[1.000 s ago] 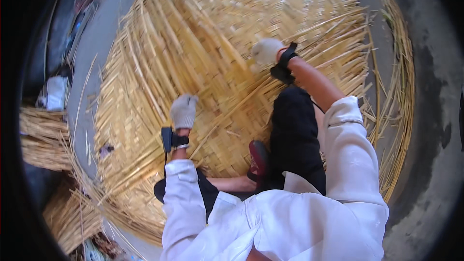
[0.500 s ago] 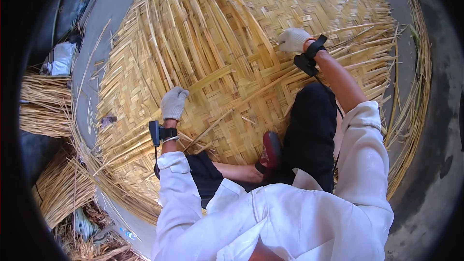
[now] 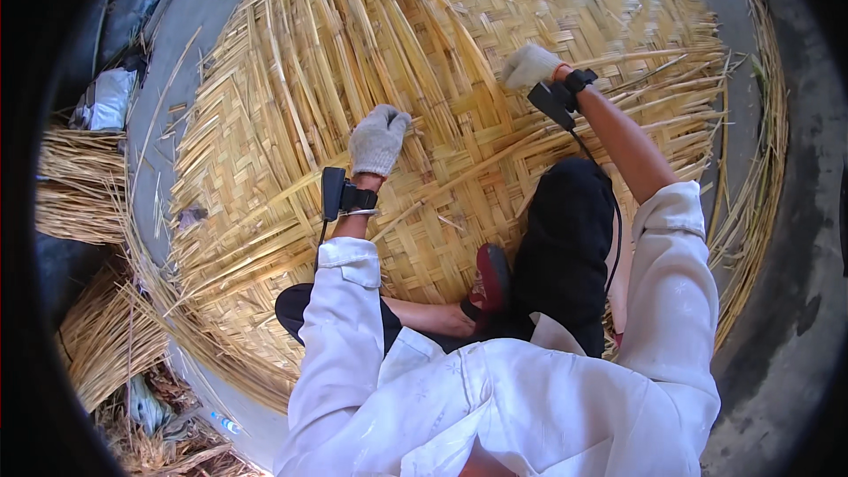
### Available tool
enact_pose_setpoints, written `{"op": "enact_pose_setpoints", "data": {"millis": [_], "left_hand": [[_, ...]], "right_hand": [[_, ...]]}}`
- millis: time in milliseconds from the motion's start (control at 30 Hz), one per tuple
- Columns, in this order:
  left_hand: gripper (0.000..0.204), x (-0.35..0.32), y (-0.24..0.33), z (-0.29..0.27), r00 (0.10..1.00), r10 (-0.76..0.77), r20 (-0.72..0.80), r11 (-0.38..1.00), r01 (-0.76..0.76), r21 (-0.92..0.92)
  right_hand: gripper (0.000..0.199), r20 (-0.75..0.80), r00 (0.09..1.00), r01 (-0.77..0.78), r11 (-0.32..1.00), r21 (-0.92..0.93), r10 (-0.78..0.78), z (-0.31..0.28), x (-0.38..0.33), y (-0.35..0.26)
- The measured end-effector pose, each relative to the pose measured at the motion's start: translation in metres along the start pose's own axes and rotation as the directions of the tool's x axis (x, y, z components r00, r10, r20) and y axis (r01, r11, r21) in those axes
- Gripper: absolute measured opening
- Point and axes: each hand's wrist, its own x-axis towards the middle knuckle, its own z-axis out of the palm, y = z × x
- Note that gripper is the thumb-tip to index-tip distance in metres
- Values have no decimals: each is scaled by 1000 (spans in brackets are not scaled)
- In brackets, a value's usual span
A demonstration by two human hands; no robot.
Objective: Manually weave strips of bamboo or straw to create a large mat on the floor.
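Both gloved hands press curled fingers onto the woven bamboo mat: the left hand grips loose strips near its middle, the right hand farther up; whether that one holds anything is unclear. Loose strip bundles lie left.

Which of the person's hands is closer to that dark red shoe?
Left. The left hand rests on the woven straw mat up-left of the dark red shoe; the right hand is farther up the mat.

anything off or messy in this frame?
Nothing damaged. The woven mat is unfinished: loose strips fan out unwoven at its upper left. Stray strips litter the floor beside its left edge. Both gloved hands, left hand and right hand, rest on the weave.
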Motion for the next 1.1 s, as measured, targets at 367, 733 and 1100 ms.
{"op": "enact_pose_setpoints", "data": {"millis": [367,733,1100], "left_hand": [[32,37,14,13,959,142,244,976,-177,127],[33,41,14,17,981,34,192,639,127,-759],[18,55,32,-2,890,222,398,669,158,-726]], "right_hand": [[23,-71,995,80,992,101,-73,3,-27,-10],[12,-420,867,236,963,-129,-269,-15,-78,-4],[12,-484,841,190,970,-153,-241,-15,-79,8]]}}
